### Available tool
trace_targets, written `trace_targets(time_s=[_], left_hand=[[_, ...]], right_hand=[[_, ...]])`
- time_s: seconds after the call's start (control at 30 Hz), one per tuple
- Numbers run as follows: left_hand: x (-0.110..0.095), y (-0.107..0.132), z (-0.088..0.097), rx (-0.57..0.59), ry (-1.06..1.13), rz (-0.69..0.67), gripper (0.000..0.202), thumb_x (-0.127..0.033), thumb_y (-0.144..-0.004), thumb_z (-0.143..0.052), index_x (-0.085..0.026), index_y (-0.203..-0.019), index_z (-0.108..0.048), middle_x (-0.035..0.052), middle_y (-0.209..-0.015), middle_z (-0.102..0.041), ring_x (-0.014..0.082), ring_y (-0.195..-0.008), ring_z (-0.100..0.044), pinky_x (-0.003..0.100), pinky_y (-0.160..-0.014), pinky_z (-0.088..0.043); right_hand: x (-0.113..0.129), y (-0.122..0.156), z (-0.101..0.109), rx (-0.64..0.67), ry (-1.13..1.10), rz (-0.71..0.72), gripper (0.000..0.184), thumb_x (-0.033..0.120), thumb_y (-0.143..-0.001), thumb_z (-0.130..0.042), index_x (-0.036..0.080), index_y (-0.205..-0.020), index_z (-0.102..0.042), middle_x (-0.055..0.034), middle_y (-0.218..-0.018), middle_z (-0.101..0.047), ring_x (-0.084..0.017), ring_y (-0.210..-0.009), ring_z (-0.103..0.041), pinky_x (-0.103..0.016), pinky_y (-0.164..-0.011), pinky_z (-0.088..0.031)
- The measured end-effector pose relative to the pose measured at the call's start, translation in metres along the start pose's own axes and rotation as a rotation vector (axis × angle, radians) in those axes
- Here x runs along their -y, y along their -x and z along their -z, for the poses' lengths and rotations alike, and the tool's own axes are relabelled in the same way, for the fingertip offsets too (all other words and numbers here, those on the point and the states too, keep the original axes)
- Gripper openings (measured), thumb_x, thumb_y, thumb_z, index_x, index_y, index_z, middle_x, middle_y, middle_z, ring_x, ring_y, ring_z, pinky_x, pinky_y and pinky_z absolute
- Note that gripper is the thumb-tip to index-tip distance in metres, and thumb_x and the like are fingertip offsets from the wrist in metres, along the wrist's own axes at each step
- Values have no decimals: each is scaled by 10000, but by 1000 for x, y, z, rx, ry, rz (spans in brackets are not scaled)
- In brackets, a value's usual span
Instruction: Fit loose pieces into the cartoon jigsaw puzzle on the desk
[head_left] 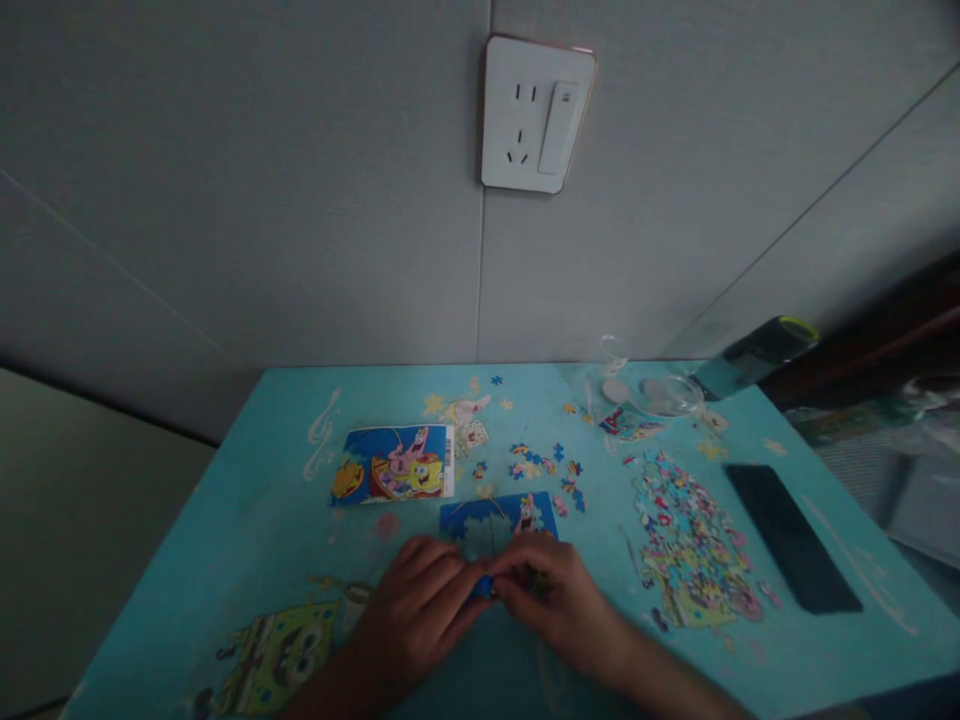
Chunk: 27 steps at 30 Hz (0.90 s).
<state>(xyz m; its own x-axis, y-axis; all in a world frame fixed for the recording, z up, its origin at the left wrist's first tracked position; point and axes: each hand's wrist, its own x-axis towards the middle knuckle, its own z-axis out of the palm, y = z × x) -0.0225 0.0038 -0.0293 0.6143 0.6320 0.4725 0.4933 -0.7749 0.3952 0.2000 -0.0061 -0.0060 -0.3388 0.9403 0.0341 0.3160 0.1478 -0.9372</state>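
My left hand [427, 605] and my right hand [551, 595] meet at the front middle of the table, fingertips almost touching. Between them shows a small blue jigsaw puzzle piece [482, 588], pinched from both sides; my fingers cover most of it. Just beyond lies a partly assembled puzzle [541, 508], its blue border and a pink figure visible and its near part hidden by my hands. Behind it and to the left is a printed picture card [397, 462] with cartoon figures. Loose puzzle pieces [531, 460] are scattered past the assembled part.
A large heap of mixed puzzle pieces [686, 540] spreads to the right, beside a dark flat slab [793, 538]. Clear plastic containers [671, 395] and a dark cylinder [757, 355] stand at the back right. Behind the patterned table [187, 560] rises a wall with a socket plate [536, 115].
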Motion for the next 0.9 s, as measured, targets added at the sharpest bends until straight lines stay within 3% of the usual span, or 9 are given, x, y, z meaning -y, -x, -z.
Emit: trace_targets(time_s=[0.2,0.57,0.9], left_hand=[[-1,-2,3,5,-4,24,261,-189,-946,-615,-128,-1200,-627,71,-918,-680,216,-884,-597,386,-816,-461],[18,6,4,-49,-53,149,344,-199,-923,-656,-151,-1260,-604,71,-955,-683,222,-924,-607,453,-931,-439],[29,12,0,-42,-46,216,305,-238,-942,-624,-173,-1240,-622,83,-949,-685,231,-929,-618,448,-904,-473]], right_hand=[[-6,-2,2,11,27,15,136,205,-921,-639,252,-1016,-725,-9,-854,-688,-149,-796,-622,-277,-732,-481],[-9,-10,20,-112,150,80,128,192,-956,-580,236,-1015,-685,-43,-918,-681,-183,-867,-647,-316,-800,-512],[0,-4,6,-132,243,104,132,201,-968,-559,231,-1010,-681,-55,-919,-683,-194,-878,-646,-323,-801,-520]])
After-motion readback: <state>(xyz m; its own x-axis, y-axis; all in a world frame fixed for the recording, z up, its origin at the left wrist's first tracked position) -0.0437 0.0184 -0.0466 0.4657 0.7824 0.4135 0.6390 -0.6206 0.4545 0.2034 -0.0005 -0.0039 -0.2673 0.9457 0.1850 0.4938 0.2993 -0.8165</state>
